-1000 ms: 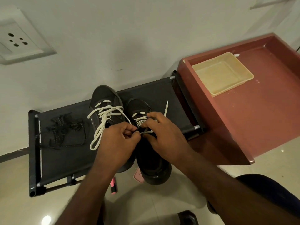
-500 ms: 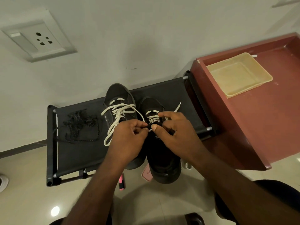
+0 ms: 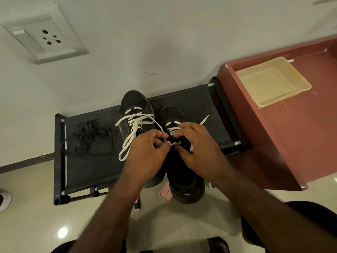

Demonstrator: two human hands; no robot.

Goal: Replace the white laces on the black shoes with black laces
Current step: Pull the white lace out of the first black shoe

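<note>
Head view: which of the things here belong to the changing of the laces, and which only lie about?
Job:
black shoes
white laces, one pinched by left hand and right hand
black laces

Lying about:
yellow tray
wall socket
pink thing on floor
red desk

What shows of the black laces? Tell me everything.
The black laces lie in a loose tangled heap on the black fabric shelf, left of the left shoe and apart from it. They look like braided cord flecked with pale specks. One strand loops out toward the shelf's left edge. Nothing else touches them.
</note>
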